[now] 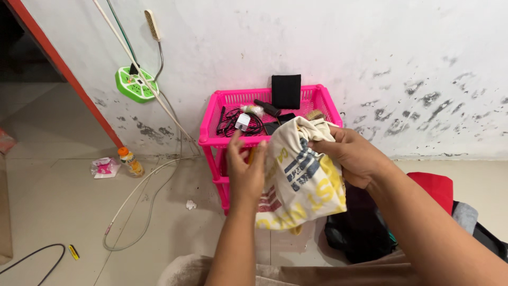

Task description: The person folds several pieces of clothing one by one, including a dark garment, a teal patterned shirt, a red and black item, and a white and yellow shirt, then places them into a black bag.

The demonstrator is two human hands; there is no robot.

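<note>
cream printed cloth [301, 180], bunched and crumpled, hangs held up before the pink rack [222, 139].

Both hands hold a cream printed shirt [301, 180]: left hand [246, 172] at 9 o'clock, right hand [349, 153] gripping at 2 o'clock, before a pink rack [222, 140].
</note>
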